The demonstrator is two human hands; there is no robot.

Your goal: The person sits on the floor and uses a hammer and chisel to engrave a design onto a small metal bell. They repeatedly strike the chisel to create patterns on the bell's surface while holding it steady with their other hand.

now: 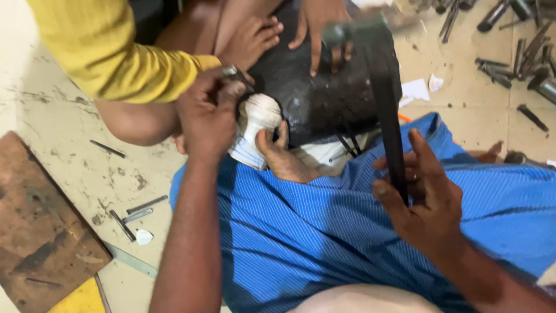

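While the left hand (208, 113) pinches a small metal punch (236, 74) against the white fitting (255, 124) at the near edge of the black block (318, 93), the right hand (425, 197) grips the dark hammer (382, 98), fingers wrapped round its handle. A square, controlled blow seems wise, since a co-worker's hand (318, 29) steadies the block.

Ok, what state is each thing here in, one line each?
left hand: closed around a small metal tool
right hand: gripping the hammer handle
hammer: raised, head blurred
black block: held down by another person's hand
white cloth: wrapped, bunched
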